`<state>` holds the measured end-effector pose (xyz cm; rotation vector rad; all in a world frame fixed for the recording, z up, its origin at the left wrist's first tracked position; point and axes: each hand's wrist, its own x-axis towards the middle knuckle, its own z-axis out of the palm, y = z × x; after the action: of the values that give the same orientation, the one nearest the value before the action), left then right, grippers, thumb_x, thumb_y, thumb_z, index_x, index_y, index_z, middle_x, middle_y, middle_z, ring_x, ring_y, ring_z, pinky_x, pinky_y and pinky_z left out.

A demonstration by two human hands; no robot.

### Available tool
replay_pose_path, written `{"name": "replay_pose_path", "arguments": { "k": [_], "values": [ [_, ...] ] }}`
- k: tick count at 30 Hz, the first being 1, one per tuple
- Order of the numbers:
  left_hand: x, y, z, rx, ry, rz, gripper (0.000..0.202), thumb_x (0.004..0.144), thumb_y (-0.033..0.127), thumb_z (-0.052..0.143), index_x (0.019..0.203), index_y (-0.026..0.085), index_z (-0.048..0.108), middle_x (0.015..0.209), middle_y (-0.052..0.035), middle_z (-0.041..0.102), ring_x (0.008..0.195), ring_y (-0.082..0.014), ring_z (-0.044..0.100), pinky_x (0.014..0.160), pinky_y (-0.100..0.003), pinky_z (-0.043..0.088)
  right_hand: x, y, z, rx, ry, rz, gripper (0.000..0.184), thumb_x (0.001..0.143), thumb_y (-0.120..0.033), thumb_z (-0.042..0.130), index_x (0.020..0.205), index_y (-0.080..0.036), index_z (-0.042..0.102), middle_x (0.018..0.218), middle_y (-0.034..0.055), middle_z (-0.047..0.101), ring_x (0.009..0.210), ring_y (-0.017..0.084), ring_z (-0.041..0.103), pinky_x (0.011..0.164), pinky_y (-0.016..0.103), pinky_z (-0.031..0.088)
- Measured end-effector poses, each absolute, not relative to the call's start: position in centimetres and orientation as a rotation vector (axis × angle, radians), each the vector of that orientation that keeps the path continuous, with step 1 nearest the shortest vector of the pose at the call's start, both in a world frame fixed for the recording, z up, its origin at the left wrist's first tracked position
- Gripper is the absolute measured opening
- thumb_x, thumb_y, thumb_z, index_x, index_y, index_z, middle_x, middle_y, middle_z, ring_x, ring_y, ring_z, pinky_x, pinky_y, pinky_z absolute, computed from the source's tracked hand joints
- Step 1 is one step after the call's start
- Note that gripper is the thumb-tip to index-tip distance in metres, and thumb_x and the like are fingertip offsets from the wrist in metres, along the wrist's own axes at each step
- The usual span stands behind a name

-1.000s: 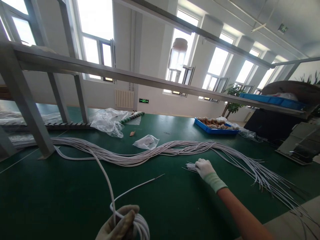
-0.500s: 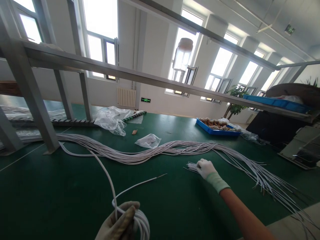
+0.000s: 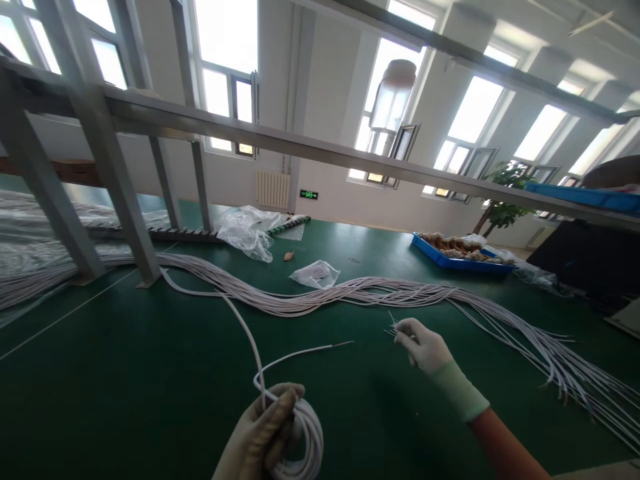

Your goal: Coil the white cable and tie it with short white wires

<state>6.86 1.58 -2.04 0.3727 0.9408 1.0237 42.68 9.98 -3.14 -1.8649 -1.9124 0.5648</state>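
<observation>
Both hands shut: L [image 3: 260, 437] wire coil [image 3: 305, 443], R [image 3: 423, 345] ties [image 3: 393, 323].

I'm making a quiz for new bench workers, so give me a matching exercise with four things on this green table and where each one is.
Things:
1. coiled white cable
2. thin ties
3. blue tray
4. long wire bundle

Places:
A. far right of the table
B. stretched across the table's middle
C. pinched in the right hand
D. held in the left hand

Pairs: 1-D, 2-C, 3-A, 4-B
</observation>
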Motion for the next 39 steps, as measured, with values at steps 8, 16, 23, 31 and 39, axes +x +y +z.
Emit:
{"name": "replay_pose_path", "arguments": {
  "k": [8, 16, 23, 31, 39],
  "values": [
    [5.6, 0.8, -4.1, 0.623, 0.850, 0.976, 0.056, 0.083, 0.062, 0.071, 0.115, 0.016, 0.072, 0.085, -0.0054, 0.065, 0.075, -0.0180, 0.059, 0.075, -0.031, 0.048, 29.7, 3.5, -2.8, -1.333, -2.556, 0.681, 0.019, 0.095, -0.006, 0.056, 0.106, -0.017, 0.067, 0.097, 0.0045, 0.064, 0.070, 0.018, 0.067, 0.065, 0.031, 0.060],
    [4.7, 0.7, -5.4, 0.693, 0.819, 0.924, 0.064, 0.082, 0.064, 0.070, 0.122, 0.014, 0.070, 0.088, -0.0087, 0.067, 0.080, -0.0226, 0.063, 0.082, -0.038, 0.049, 27.3, 3.2, -1.7, -1.154, -2.307, 0.838, 0.015, 0.097, -0.012, 0.061, 0.104, -0.022, 0.070, 0.097, 0.0024, 0.063, 0.079, 0.019, 0.066, 0.071, 0.030, 0.057],
    [4.9, 0.8, -5.9, 0.508, 0.856, 0.881, 0.059, 0.076, 0.058, 0.079, 0.117, 0.014, 0.074, 0.081, -0.0077, 0.066, 0.083, -0.0247, 0.064, 0.083, -0.038, 0.052, 27.4, 2.9, -2.6, -1.094, -2.019, 1.213, 0.014, 0.101, -0.022, 0.057, 0.102, -0.021, 0.070, 0.101, 0.0030, 0.061, 0.074, 0.016, 0.067, 0.068, 0.028, 0.059],
    [5.2, 0.9, -3.9, 0.683, 0.840, 0.905, 0.055, 0.084, 0.056, 0.072, 0.120, 0.015, 0.068, 0.105, -0.0118, 0.072, 0.106, -0.0303, 0.066, 0.104, -0.043, 0.046, 25.8, 1.9, -1.5, -0.958, -1.730, 1.489, 0.040, 0.098, -0.046, 0.060, 0.128, -0.019, 0.062, 0.101, 0.0073, 0.067, 0.086, 0.025, 0.065, 0.075, 0.037, 0.057],
    [6.3, 0.5, -2.0, 0.457, 0.793, 0.935, 0.065, 0.070, 0.057, 0.086, 0.117, 0.017, 0.065, 0.104, -0.0094, 0.073, 0.108, -0.0326, 0.066, 0.098, -0.044, 0.049, 24.5, 0.5, -0.5, -1.409, -1.782, 1.307, 0.091, 0.075, -0.028, 0.082, 0.154, -0.023, 0.039, 0.125, 0.0085, 0.065, 0.113, 0.031, 0.064, 0.100, 0.044, 0.053]
  ]
}}
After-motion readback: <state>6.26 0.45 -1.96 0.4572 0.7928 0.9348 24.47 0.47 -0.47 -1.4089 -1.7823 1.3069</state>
